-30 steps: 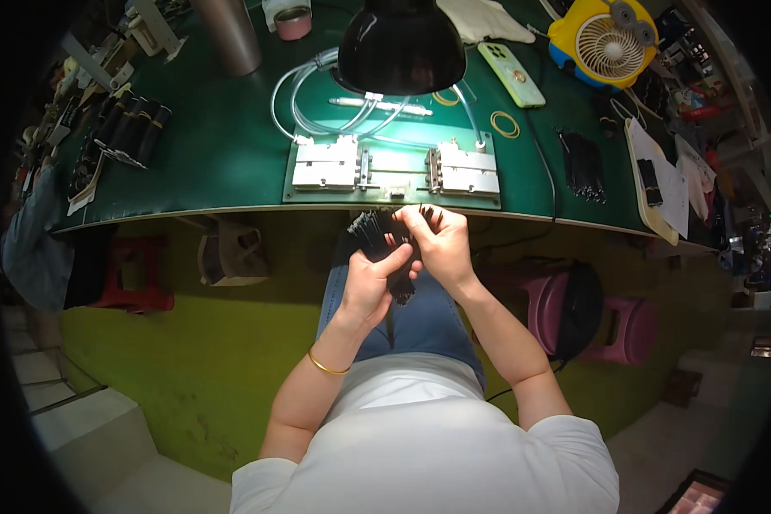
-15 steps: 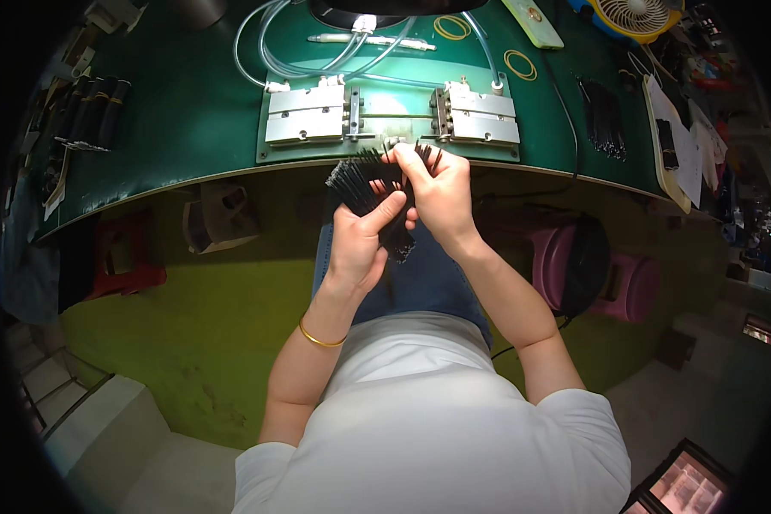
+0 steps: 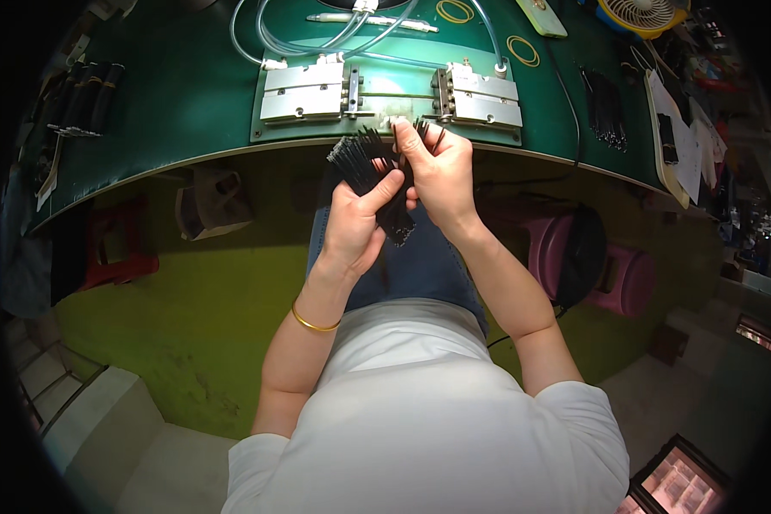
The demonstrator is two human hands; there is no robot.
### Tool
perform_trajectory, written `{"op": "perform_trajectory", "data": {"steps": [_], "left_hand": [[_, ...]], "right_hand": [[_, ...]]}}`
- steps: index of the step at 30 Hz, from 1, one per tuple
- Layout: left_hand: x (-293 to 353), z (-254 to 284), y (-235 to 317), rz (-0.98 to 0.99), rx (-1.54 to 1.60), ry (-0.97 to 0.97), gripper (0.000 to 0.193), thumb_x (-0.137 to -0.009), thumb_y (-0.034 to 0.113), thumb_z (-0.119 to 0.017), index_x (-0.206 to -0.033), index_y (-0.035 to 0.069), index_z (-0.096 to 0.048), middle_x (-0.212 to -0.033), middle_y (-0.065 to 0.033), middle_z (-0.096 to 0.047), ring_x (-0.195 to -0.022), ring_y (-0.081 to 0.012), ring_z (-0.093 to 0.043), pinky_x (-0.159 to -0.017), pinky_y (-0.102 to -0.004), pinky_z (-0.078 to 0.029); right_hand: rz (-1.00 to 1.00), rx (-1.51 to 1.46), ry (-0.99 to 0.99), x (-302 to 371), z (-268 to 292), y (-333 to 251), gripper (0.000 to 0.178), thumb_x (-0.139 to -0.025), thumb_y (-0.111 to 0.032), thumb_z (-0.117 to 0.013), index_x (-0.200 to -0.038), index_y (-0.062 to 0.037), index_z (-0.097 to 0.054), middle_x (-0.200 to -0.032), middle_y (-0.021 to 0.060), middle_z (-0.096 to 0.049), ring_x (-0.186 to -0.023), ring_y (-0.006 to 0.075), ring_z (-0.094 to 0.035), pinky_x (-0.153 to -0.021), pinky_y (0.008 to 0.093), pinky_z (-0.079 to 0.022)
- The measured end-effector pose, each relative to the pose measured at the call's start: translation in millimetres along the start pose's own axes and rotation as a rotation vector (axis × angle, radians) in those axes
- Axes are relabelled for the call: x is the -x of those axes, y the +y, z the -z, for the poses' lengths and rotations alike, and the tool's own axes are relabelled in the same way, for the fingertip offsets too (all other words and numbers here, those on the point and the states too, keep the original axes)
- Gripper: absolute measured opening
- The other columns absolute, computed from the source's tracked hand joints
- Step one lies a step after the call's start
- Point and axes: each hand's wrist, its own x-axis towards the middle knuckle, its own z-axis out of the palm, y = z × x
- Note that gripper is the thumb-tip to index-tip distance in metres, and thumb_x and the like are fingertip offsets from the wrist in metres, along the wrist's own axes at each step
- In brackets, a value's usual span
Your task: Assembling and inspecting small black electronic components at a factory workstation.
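My left hand [image 3: 357, 216] is closed round a fanned bundle of thin black wires [image 3: 359, 165], its thumb pressed across them. The bundle's pale tips spread toward the upper left, and its other end sticks out below between my hands. Beside it my right hand [image 3: 441, 176] is pinched on several black wires, with dark ends poking up past the thumb and fingers. My right fingers' undersides are hidden. Both hands are held at the table's front edge, just before a metal fixture with two silver blocks, a left block [image 3: 301, 92] and a right block [image 3: 485, 96].
Clear air tubes [image 3: 270, 51] loop behind the fixture, near a white pen [image 3: 373, 21] and yellow rubber bands [image 3: 522, 50]. More black wire bundles lie at the left [image 3: 86, 98] and right [image 3: 604, 107]. A small fan [image 3: 642, 13] stands far right. Below are a pink stool [image 3: 550, 257] and red stool [image 3: 120, 240].
The table and fixture sit slightly higher in the picture, as the view has tilted. Both hands keep their hold on the wires, with only slight finger movement.
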Motion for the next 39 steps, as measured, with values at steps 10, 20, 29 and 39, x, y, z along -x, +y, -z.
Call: {"op": "perform_trajectory", "data": {"steps": [10,20,29,39], "left_hand": [[8,-2,0,0.002,0.081,0.025,0.005,-0.081,0.003,-0.055,-0.084,0.001,-0.053,-0.076,-0.0051,-0.056,-0.061,-0.013,-0.055,-0.055,-0.0244,-0.047],[3,-5,0,-0.007,0.061,0.026,0.006,-0.08,0.002,-0.056,-0.085,0.001,-0.053,-0.077,-0.0052,-0.056,-0.063,-0.0129,-0.056,-0.057,-0.0238,-0.047],[-1,0,-3,-0.005,0.061,-0.02,0.007,-0.08,0.002,-0.056,-0.087,0.001,-0.053,-0.079,-0.0058,-0.056,-0.065,-0.0135,-0.057,-0.059,-0.025,-0.049],[3,1,-3,0.005,0.09,-0.02,0.009,-0.081,0.003,-0.056,-0.088,0.001,-0.051,-0.08,-0.0071,-0.057,-0.066,-0.0144,-0.058,-0.059,-0.026,-0.05]], "right_hand": [[0.068,-0.044,-0.059,8,0,-1,0.024,-0.083,-0.021,-0.057,-0.075,0.0013,-0.062,-0.055,0.0047,-0.057,-0.034,0.0031,-0.041,-0.029,0.0181,-0.031],[-0.006,-0.001,0.016,1,0,-2,0.021,-0.083,-0.018,-0.056,-0.075,0.0006,-0.062,-0.053,-0.0003,-0.05,-0.034,0.0034,-0.042,-0.028,0.0178,-0.03],[-0.025,-0.044,-0.002,-2,3,1,0.022,-0.082,-0.019,-0.057,-0.073,0.0007,-0.062,-0.052,0.0013,-0.052,-0.034,0.0034,-0.041,-0.026,0.0176,-0.029],[-0.02,-0.05,-0.042,1,4,-1,0.022,-0.083,-0.019,-0.057,-0.074,0.0008,-0.061,-0.051,0.0023,-0.053,-0.034,0.003,-0.042,-0.027,0.0168,-0.029]]}}
